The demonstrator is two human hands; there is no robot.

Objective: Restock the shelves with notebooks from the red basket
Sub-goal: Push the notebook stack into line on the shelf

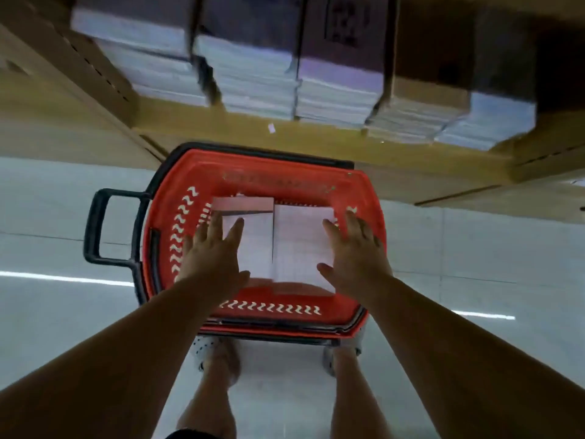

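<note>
Glossy pale tiled floor (pixel 474 264) reflecting light streaks, below tan wooden shelving (pixel 79 90) in dim light

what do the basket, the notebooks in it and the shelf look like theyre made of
Red basket: looks like moulded plastic, with cut-out slots in its walls and a black handle. Notebooks: paper, pale matte covers. Shelf: tan and flat, perhaps painted metal or laminate; too blurred to tell.

A pale, glossy tiled floor (pixel 63 312) is seen from above, with a red basket (pixel 177 185) set on it close against a wooden shelf (pixel 221 125). Stacks of notebooks (pixel 253 80) are ranged side by side along the shelf, one small white scrap (pixel 271 128) lying near its front edge.
</note>
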